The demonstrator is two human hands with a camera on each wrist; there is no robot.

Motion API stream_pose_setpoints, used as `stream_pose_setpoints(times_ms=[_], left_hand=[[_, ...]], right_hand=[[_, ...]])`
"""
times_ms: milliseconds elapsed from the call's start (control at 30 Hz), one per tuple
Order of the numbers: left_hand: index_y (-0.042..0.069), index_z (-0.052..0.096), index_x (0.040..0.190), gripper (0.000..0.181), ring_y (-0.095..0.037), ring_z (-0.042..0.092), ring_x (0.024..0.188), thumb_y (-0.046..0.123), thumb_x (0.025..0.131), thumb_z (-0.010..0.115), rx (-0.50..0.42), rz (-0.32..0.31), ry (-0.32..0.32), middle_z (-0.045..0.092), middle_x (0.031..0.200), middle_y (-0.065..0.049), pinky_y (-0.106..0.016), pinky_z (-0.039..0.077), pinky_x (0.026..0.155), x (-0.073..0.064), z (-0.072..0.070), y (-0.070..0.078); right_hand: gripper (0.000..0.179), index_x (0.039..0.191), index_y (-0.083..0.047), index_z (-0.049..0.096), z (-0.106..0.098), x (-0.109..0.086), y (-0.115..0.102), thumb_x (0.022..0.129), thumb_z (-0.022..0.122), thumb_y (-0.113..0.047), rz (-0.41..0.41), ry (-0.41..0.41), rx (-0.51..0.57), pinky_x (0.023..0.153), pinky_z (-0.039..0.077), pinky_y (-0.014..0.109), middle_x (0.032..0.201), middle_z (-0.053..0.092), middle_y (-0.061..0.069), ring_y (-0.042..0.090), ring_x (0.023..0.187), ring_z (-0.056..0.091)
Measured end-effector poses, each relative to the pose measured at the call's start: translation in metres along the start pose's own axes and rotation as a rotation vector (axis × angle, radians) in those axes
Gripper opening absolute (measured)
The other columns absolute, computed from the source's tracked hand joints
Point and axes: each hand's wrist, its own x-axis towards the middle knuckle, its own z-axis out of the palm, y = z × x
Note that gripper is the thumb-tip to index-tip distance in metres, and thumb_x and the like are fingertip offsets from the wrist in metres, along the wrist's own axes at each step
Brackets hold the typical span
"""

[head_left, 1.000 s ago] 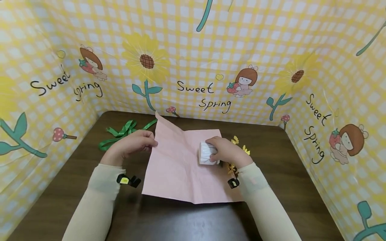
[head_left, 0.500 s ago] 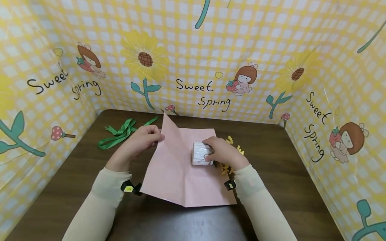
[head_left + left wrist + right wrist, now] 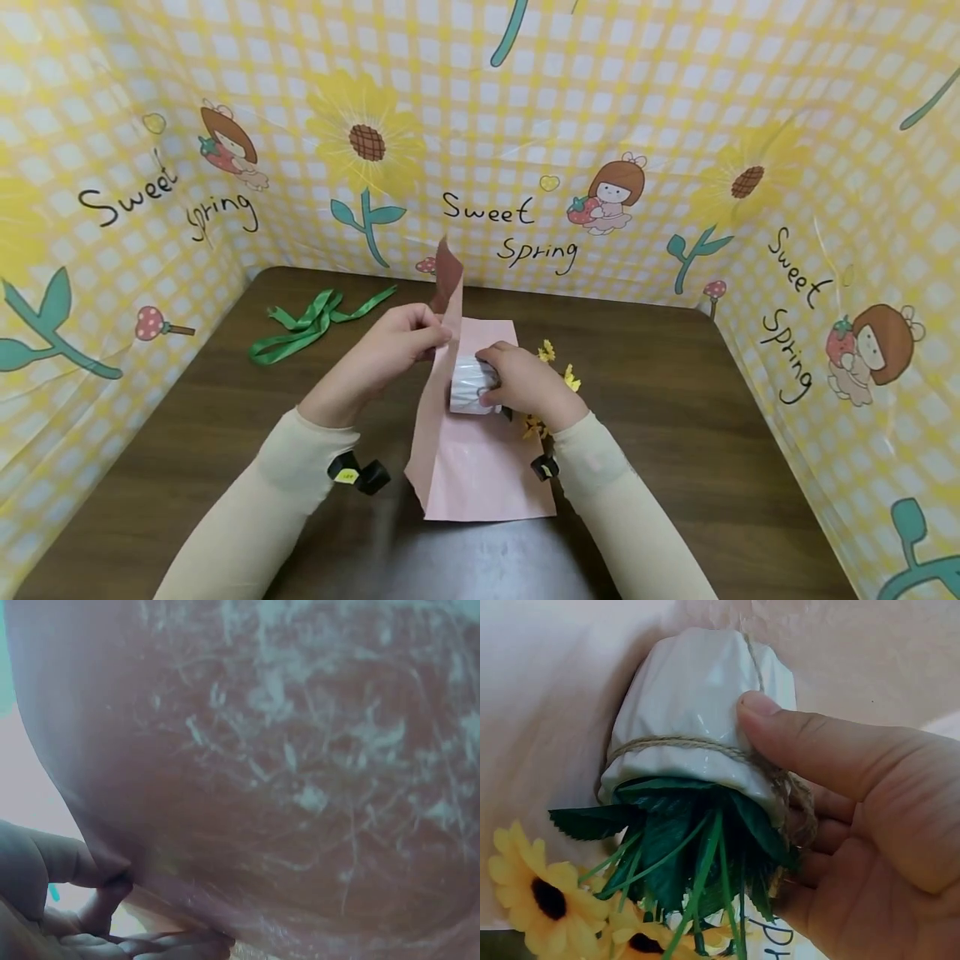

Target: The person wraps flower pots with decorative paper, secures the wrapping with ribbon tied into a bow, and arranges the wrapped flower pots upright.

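Observation:
A white ribbed flowerpot [image 3: 697,697] with twine tied round its rim lies on its side on a pink sheet of wrapping paper [image 3: 487,475]. Green leaves and yellow artificial flowers [image 3: 547,896] stick out of its mouth, toward the right in the head view. My right hand [image 3: 528,383] grips the pot, thumb across its side and fingers behind it. My left hand [image 3: 397,342] pinches the paper's left edge between thumb and fingers, holding that side raised beside the pot's base. In the left wrist view the lifted paper [image 3: 262,772] fills most of the picture.
A loose green ribbon [image 3: 307,325] lies at the back left of the dark wooden table [image 3: 660,400]. Yellow checked cloth [image 3: 495,125] with printed flowers stands round the table's back and sides. Black wrist cameras [image 3: 360,473] sit on both sleeves.
My left hand has moved right, folding the paper's left side up and over toward the pot. The paper, pot and right hand have shifted left.

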Motion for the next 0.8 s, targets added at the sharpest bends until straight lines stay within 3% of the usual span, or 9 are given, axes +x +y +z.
stream_pose_setpoints(times_ms=[100,300,433,533,733,800], left_hand=[[-0.001,0.06,0.088,0.013,-0.016,0.056,0.075,0.008,0.097,0.06,0.045,-0.002,-0.005,0.055,0.084,-0.004,-0.027,0.051,0.066,0.002,0.012,0.006],[0.001,0.062,0.088,0.014,-0.016,0.052,0.072,0.011,0.097,0.06,0.11,-0.006,0.012,0.056,0.083,-0.004,-0.025,0.045,0.059,0.008,0.038,0.006],[0.004,0.064,0.089,0.014,-0.017,0.053,0.072,0.015,0.098,0.061,0.205,-0.004,0.015,0.061,0.084,-0.006,-0.026,0.044,0.062,0.012,0.058,0.002],[0.005,0.065,0.09,0.014,-0.016,0.055,0.073,0.016,0.098,0.062,0.262,0.019,0.034,0.064,0.088,-0.006,-0.026,0.046,0.064,0.014,0.069,-0.004],[0.004,0.062,0.092,0.021,-0.016,0.05,0.063,0.022,0.103,0.06,0.217,0.025,0.071,0.055,0.075,-0.004,-0.028,0.043,0.059,0.014,0.079,-0.018],[0.004,0.06,0.093,0.025,-0.016,0.05,0.067,0.025,0.106,0.056,0.207,0.023,0.081,0.054,0.077,-0.004,-0.029,0.043,0.062,0.014,0.08,-0.021]], right_hand=[[0.066,0.141,-0.005,0.058,0.002,0.001,0.0,0.085,0.086,-0.027,-0.016,0.022,0.055,0.101,0.05,0.038,0.135,0.062,0.01,0.022,0.115,0.062],[0.06,0.133,-0.008,0.062,0.009,0.003,0.008,0.083,0.088,-0.027,-0.035,0.066,0.134,0.087,0.051,0.035,0.121,0.064,0.005,0.018,0.099,0.06],[0.041,0.121,-0.012,0.065,0.013,0.003,0.013,0.084,0.083,-0.017,-0.008,0.093,0.188,0.078,0.049,0.034,0.111,0.062,0.004,0.017,0.087,0.056],[0.035,0.118,-0.011,0.067,0.015,0.003,0.016,0.085,0.077,-0.012,0.007,0.115,0.239,0.082,0.051,0.036,0.115,0.062,0.006,0.018,0.09,0.058],[0.035,0.126,-0.007,0.065,0.016,0.0,0.019,0.093,0.072,-0.018,-0.024,0.16,0.314,0.095,0.052,0.042,0.123,0.064,0.011,0.022,0.105,0.062],[0.027,0.122,-0.004,0.064,0.017,-0.001,0.022,0.097,0.066,-0.015,-0.031,0.159,0.426,0.095,0.051,0.039,0.122,0.063,0.011,0.02,0.105,0.06]])
